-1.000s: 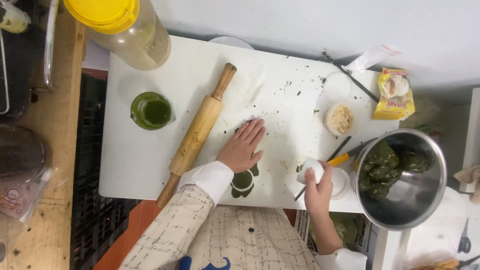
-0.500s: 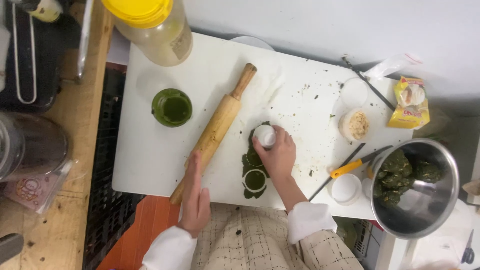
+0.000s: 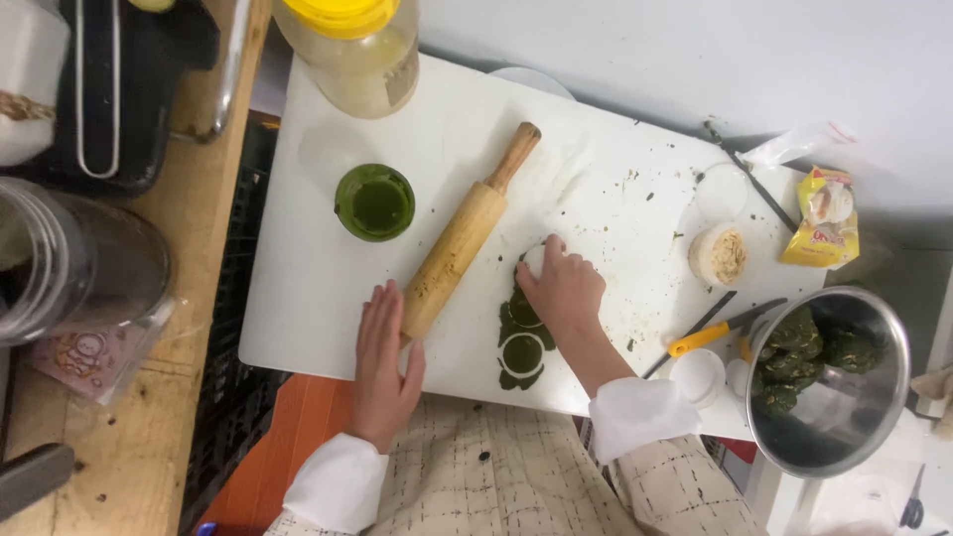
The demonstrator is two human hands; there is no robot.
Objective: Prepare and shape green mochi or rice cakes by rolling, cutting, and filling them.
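Pressing down, the right hand (image 3: pixel 564 288) closes its fingers over a small white round cutter (image 3: pixel 537 260) on the flattened green dough (image 3: pixel 520 340). The left hand (image 3: pixel 382 362) lies flat, fingers open, touching the rolling pin (image 3: pixel 465 234) at nine o'clock of the dough, on the white board (image 3: pixel 318 288).

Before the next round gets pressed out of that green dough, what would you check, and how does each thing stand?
1. Right hand over the white round cutter, pressing on the green dough: ok.
2. Left hand flat on the white board, steadying it: ok.
3. Rolling pin clear of the dough, though touching the left fingers: ok.
4. Dough left to cut under the cutter: cannot tell, the hand hides it.
5. Metal bowl of green lumps close by: ok.
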